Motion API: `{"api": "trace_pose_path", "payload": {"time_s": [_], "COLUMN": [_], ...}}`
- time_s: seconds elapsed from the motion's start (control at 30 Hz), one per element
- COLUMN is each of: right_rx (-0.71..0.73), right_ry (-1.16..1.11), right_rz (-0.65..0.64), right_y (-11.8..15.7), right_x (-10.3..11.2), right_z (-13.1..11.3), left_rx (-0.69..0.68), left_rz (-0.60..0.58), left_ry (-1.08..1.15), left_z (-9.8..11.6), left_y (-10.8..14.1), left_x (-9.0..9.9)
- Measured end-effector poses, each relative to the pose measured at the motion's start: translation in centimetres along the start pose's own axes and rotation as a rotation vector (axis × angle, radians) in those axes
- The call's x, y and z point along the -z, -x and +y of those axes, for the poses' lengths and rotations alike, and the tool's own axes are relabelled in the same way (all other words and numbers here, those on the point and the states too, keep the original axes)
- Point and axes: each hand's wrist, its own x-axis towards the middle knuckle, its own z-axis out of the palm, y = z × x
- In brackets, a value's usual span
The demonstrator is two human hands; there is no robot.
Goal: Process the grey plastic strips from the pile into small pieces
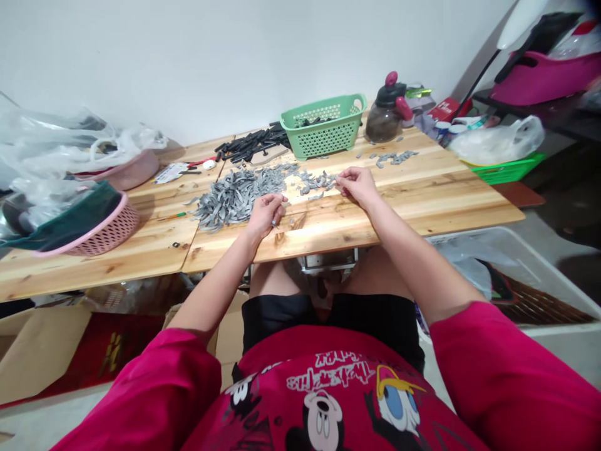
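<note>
A large heap of thin grey rubbery strips (237,197) lies on the wooden table (323,235), with smaller scattered groups of grey pieces (314,182) to its right. My left hand (265,215) rests at the right edge of the heap, its fingertips pinched on what looks like a thin grey strip. My right hand (357,186) is over the table beside the scattered pieces, its fingertips pinching a small grey piece. The pieces in my fingers are small and partly hidden.
A green plastic basket (323,127) holding black pieces stands at the back, beside a loose pile of black sticks (251,143). A dark-lidded glass kettle (385,113) stands to its right. Pink baskets and plastic bags sit at both table ends.
</note>
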Motion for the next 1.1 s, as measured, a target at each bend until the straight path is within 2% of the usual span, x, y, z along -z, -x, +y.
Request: {"api": "trace_pose_path", "payload": {"time_s": [0.47,0.7,1.1], "right_rx": [-0.062,-0.088,-0.126], "right_ry": [-0.054,-0.077,-0.097], "right_rz": [-0.021,-0.035,0.023], "right_y": [-0.24,-0.17,-0.18], "right_x": [-0.07,-0.08,0.14], "right_z": [-0.08,-0.11,-0.06], "left_rx": [0.044,0.066,0.049], "left_rz": [0.036,0.008,-0.052], "left_ry": [-0.003,0.006,-0.017], "left_z": [0.24,0.15,-0.22], "left_y": [-0.04,-0.24,-0.26], "left_x": [0.33,0.46,0.39]}}
